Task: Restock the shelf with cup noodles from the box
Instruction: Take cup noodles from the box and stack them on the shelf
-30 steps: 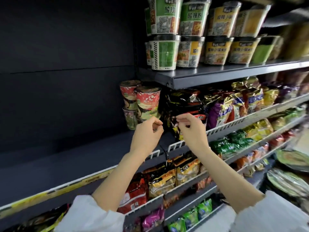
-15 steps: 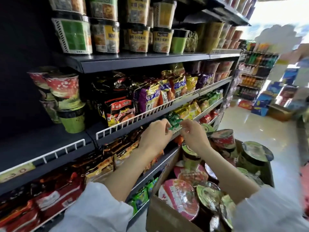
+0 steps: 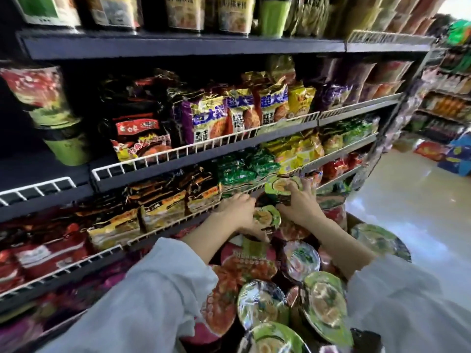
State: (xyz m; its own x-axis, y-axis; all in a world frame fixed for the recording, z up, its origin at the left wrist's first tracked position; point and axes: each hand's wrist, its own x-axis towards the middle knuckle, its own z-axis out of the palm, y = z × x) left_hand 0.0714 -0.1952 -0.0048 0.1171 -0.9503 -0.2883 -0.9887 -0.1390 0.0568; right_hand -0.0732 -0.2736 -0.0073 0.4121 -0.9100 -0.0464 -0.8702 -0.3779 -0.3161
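Here, the scene line by line.
Shelf (image 3: 193, 159): dark tiers with white wire rails rise above and left of your grips, packed with noodle packets; stacked cups (image 3: 54, 115) stand far up-left.
Room: a pale shiny floor (image 3: 397, 200) lies to the right.
Box: its edge is hardly visible; cup noodles (image 3: 262, 301) crowd below your grips.
Left hand (image 3: 238, 212): reaching forward, grip curled round a green-lidded cup (image 3: 267, 217).
Right hand (image 3: 299, 202): just beside it, grip clasping another green cup (image 3: 280, 186) from above.
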